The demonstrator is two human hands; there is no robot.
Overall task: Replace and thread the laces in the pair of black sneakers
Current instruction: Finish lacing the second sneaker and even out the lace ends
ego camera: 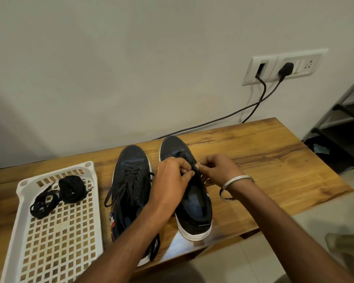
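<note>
Two black sneakers with white soles stand side by side on the wooden table (pixel 264 160), toes toward the wall. The left sneaker (pixel 131 180) has a loose black lace through its eyelets, ends trailing off the front. Both hands are over the right sneaker (pixel 194 201). My left hand (pixel 172 178) pinches the sneaker's black lace at the eyelets. My right hand (pixel 217 170), a metal bangle on its wrist, pinches the same lace from the other side. Two bundled black laces (pixel 59 193) lie in the white tray (pixel 55 252).
The white perforated tray sits at the table's left front. Black cables (pixel 253 103) run from a wall socket (pixel 282 66) down behind the table. A dark metal rack (pixel 347 123) stands at the right. Tiled floor shows below the table's front edge.
</note>
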